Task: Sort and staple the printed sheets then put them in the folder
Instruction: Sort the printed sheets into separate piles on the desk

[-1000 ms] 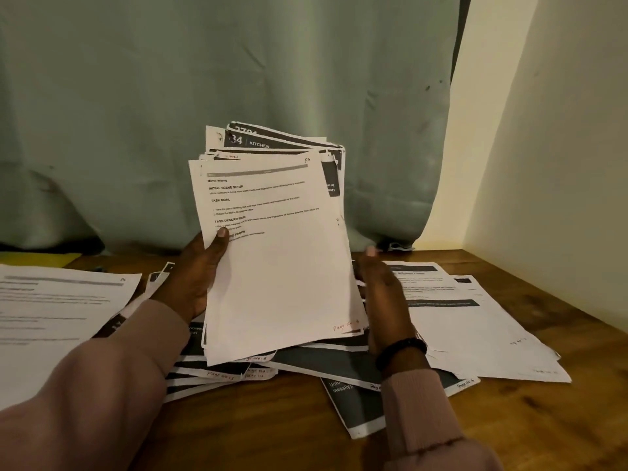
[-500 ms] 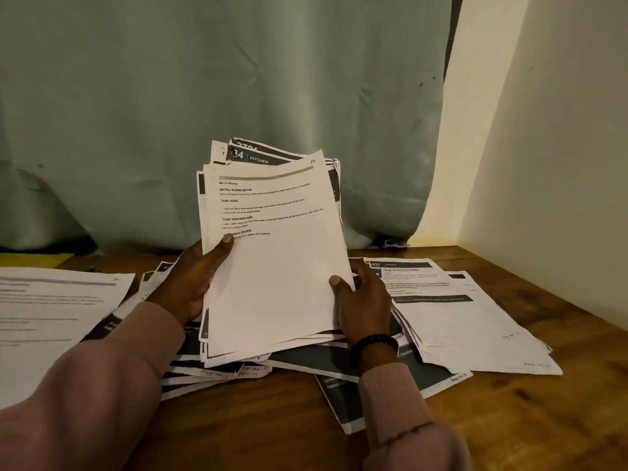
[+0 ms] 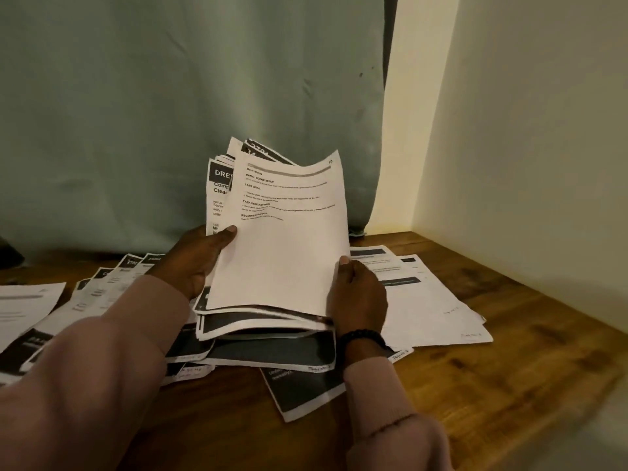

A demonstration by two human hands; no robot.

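A fanned stack of printed sheets [image 3: 282, 246] stands nearly upright over the middle of the wooden table [image 3: 482, 379]. Its front sheet is mostly white with a few lines of text. My left hand [image 3: 197, 263] grips the stack's left edge, thumb on the front page. My right hand [image 3: 356, 294] holds the lower right corner, thumb against the sheet's edge. The stack's bottom edges rest on dark-printed sheets [image 3: 272, 355] lying flat. No stapler or folder is visible.
More printed sheets lie spread to the right [image 3: 424, 300] and to the left [image 3: 30, 307]. A green curtain [image 3: 170, 113] hangs behind the table. A cream wall [image 3: 526, 147] closes the right side.
My right hand came in from beside the stack and took hold of its lower right corner. The sheets have shifted and fanned, and a sheet with a dark header now shows at the left.
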